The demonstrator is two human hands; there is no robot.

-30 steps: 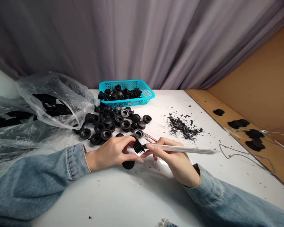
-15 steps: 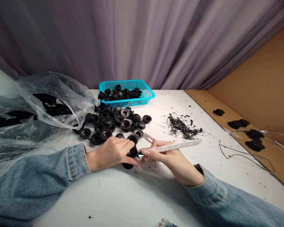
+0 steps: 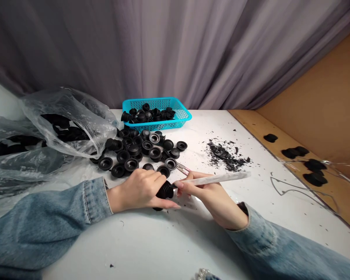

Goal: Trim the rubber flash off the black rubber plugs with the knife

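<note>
My left hand [image 3: 141, 189] is closed round a black ribbed rubber part [image 3: 165, 190], held just above the white table [image 3: 169, 241]. My right hand [image 3: 205, 190] grips a long, thin white-handled tool [image 3: 218, 179] with its tip at the right side of that part. Behind my hands lies a loose pile of the same black round parts [image 3: 140, 149]. Small pink-handled scissors [image 3: 183, 168] lie on the table just past my fingers.
A turquoise basket [image 3: 177, 118] with several black parts stands at the back. A clear plastic bag [image 3: 46, 132] of more parts lies to the left. Black trimmings [image 3: 226, 155] are heaped to the right. A wooden ledge [image 3: 303, 163] carries more black pieces.
My left hand has turned the ribbed part and closed more tightly on it. The tool's handle has swung up and to the left, and both hands sit slightly lower.
</note>
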